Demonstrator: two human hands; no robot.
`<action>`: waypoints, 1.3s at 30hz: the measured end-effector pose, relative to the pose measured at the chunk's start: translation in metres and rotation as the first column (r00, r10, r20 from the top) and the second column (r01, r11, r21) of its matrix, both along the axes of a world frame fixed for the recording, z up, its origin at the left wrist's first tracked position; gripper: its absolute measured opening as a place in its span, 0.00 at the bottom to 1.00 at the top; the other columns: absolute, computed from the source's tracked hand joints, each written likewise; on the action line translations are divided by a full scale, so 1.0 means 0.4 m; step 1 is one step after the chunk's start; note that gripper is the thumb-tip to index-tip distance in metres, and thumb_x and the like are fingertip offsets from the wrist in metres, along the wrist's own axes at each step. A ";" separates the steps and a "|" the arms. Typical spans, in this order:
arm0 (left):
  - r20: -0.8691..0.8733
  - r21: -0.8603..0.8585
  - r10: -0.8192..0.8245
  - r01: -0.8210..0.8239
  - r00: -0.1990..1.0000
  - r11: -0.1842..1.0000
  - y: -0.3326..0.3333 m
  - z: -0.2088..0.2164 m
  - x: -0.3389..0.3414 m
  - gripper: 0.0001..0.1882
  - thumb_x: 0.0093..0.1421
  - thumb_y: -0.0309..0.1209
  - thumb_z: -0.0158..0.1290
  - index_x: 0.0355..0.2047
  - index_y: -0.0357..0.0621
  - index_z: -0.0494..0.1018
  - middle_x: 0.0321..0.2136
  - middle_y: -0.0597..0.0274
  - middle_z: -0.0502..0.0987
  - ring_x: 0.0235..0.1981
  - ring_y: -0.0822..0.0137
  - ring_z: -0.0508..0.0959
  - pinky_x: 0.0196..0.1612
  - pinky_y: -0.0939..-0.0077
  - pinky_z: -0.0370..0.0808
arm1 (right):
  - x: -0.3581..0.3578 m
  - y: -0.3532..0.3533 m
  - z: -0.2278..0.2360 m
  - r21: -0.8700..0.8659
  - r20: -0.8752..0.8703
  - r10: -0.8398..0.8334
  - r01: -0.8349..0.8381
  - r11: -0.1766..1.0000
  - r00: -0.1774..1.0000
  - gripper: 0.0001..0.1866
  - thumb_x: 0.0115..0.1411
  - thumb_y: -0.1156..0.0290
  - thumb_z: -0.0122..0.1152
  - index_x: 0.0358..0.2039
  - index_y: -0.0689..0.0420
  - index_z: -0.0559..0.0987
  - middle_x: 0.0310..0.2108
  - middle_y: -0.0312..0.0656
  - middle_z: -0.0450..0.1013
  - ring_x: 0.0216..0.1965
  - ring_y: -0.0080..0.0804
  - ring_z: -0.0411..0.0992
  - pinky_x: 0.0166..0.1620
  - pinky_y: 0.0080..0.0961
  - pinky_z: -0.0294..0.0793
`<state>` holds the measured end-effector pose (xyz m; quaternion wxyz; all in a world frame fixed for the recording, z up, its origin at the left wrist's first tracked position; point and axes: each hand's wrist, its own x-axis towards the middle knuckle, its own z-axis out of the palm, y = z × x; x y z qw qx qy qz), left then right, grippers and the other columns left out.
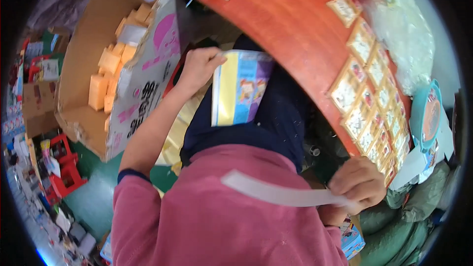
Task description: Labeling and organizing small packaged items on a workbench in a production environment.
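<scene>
My left hand [201,68] is closed on the upper left corner of a flat printed packet [240,91] in yellow, light blue and purple. The packet rests on my lap, over dark trousers. Out to the right, my right hand [358,184] is closed on one end of a long white strip [276,193]. The strip curves leftward in front of my pink shirt and is a little smeared by motion. Whether it is paper or tape I cannot tell.
A red-brown table [290,24] curves along my right, bearing rows of small flat packets [367,98]. At my left stands an open cardboard box [81,83] with several orange blocks [111,64]. A teal round-rimmed item [426,116] and green sacks [394,231] are at far right.
</scene>
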<state>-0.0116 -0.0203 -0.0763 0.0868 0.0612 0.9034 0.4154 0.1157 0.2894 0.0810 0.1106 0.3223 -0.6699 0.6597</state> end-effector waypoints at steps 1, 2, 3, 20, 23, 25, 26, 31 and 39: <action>-0.022 -0.091 -0.049 0.047 0.999 0.995 -0.004 0.010 -0.006 0.13 0.55 0.35 0.55 0.33 0.36 0.75 0.23 0.54 0.77 0.22 0.65 0.76 0.30 0.72 0.71 | 0.003 0.017 0.000 -0.093 0.054 -0.129 0.134 0.987 0.990 0.09 0.45 0.77 0.64 0.15 0.60 0.73 0.21 0.45 0.74 0.18 0.32 0.72 0.20 0.22 0.70; -0.231 -0.213 -0.097 0.047 0.968 0.976 0.008 0.020 -0.001 0.14 0.54 0.36 0.55 0.35 0.36 0.74 0.26 0.52 0.76 0.26 0.59 0.76 0.31 0.68 0.72 | -0.008 0.047 0.009 0.054 0.121 -0.170 0.165 0.985 0.978 0.07 0.42 0.82 0.65 0.17 0.62 0.75 0.15 0.45 0.72 0.18 0.35 0.72 0.22 0.25 0.71; -0.433 -0.326 -0.153 0.004 0.888 0.945 0.026 0.035 0.009 0.16 0.53 0.37 0.56 0.36 0.36 0.73 0.30 0.50 0.76 0.30 0.52 0.76 0.33 0.64 0.73 | -0.010 0.052 -0.007 0.039 0.243 -0.224 0.222 0.974 0.944 0.07 0.43 0.82 0.66 0.20 0.63 0.75 0.19 0.46 0.73 0.22 0.34 0.73 0.26 0.24 0.72; -0.391 -0.562 -0.702 0.451 0.595 0.694 0.733 0.166 -0.518 0.33 0.64 0.48 0.38 0.62 0.38 0.51 0.63 0.46 0.50 0.65 0.53 0.48 0.66 0.60 0.43 | -0.059 0.109 -0.132 -0.248 0.687 -0.109 0.373 0.894 0.718 0.09 0.50 0.82 0.65 0.27 0.63 0.72 0.27 0.46 0.73 0.25 0.25 0.71 0.28 0.18 0.71; -0.442 -0.523 -0.688 0.457 0.576 0.719 0.720 0.069 -0.550 0.33 0.62 0.49 0.38 0.61 0.40 0.53 0.63 0.47 0.50 0.65 0.52 0.48 0.67 0.59 0.37 | -0.073 0.107 -0.143 -0.298 0.686 -0.042 0.333 0.894 0.726 0.08 0.51 0.82 0.64 0.29 0.63 0.72 0.29 0.46 0.74 0.28 0.24 0.72 0.30 0.17 0.71; -0.453 -0.523 -0.690 0.459 0.565 0.719 0.700 0.069 -0.520 0.33 0.62 0.48 0.38 0.61 0.40 0.53 0.63 0.48 0.50 0.65 0.52 0.48 0.66 0.58 0.37 | -0.069 0.108 -0.145 -0.316 0.690 -0.033 0.341 0.885 0.723 0.08 0.51 0.82 0.64 0.29 0.63 0.72 0.29 0.46 0.73 0.27 0.24 0.72 0.30 0.18 0.71; -0.467 -0.521 -0.685 0.452 0.559 0.724 0.678 0.065 -0.498 0.33 0.62 0.48 0.39 0.61 0.39 0.53 0.63 0.48 0.51 0.65 0.52 0.49 0.66 0.58 0.37 | -0.069 0.106 -0.143 -0.326 0.693 -0.026 0.345 0.880 0.721 0.08 0.51 0.82 0.64 0.29 0.63 0.72 0.28 0.46 0.73 0.27 0.24 0.71 0.30 0.18 0.71; -0.406 -0.534 -0.555 0.304 0.726 0.789 0.479 0.090 -0.271 0.34 0.62 0.46 0.42 0.62 0.36 0.52 0.63 0.44 0.50 0.65 0.49 0.48 0.65 0.54 0.40 | -0.087 0.078 -0.112 -0.343 0.682 -0.065 0.396 0.852 0.729 0.14 0.46 0.77 0.68 0.22 0.60 0.68 0.19 0.44 0.69 0.17 0.28 0.69 0.20 0.20 0.70; -0.249 -0.366 -0.201 0.101 0.947 0.925 0.362 0.133 -0.039 0.40 0.62 0.46 0.41 0.64 0.33 0.39 0.64 0.35 0.42 0.65 0.40 0.41 0.62 0.41 0.34 | -0.141 0.046 -0.113 -0.380 0.681 0.028 0.321 0.868 0.732 0.10 0.49 0.78 0.65 0.26 0.62 0.70 0.23 0.48 0.72 0.19 0.27 0.69 0.22 0.20 0.70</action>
